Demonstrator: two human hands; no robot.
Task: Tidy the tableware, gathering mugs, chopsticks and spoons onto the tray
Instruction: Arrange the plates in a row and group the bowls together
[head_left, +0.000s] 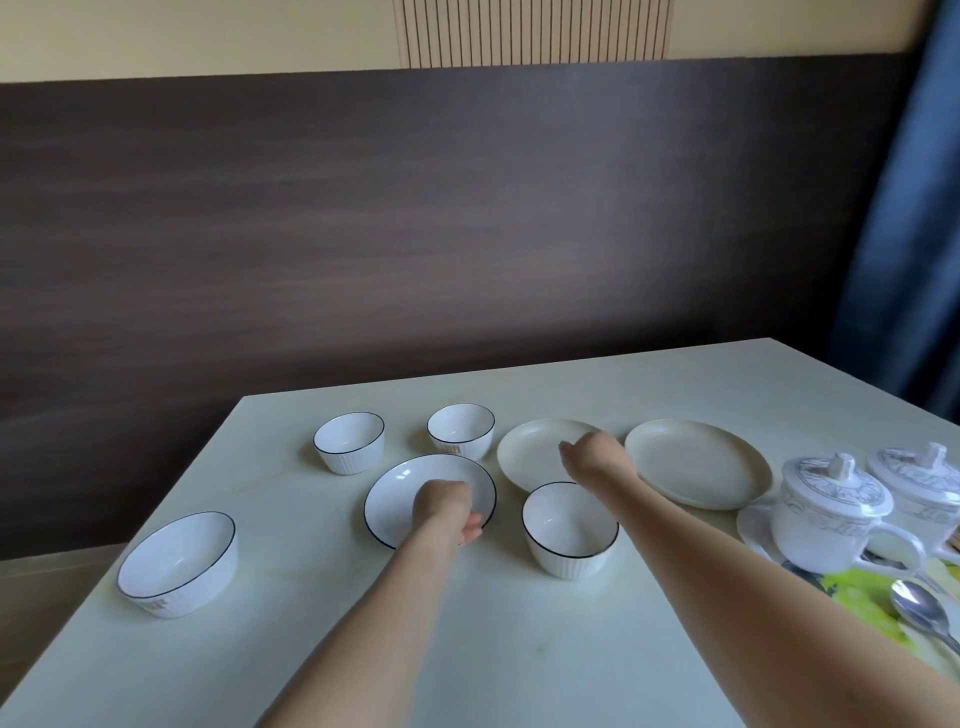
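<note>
Two white lidded mugs with grey patterns, one nearer (826, 514) and one behind it (930, 483), stand at the right edge on a tray (852, 590) with a green and yellow print. A metal spoon (919, 608) lies on the tray in front of them. My left hand (444, 506) hangs over a black-rimmed white plate (400, 493), wrist bent, fingers drooping, nothing seen in it. My right hand (592, 460) hovers loosely curled over a cream plate (530, 452), also holding nothing visible.
White black-rimmed bowls stand around the plates: a large one at the left (176, 564), two small ones at the back (349, 441) (461, 430), and one under my right forearm (569, 527). A second cream plate (696, 462) lies right of centre. A dark wall panel backs the table.
</note>
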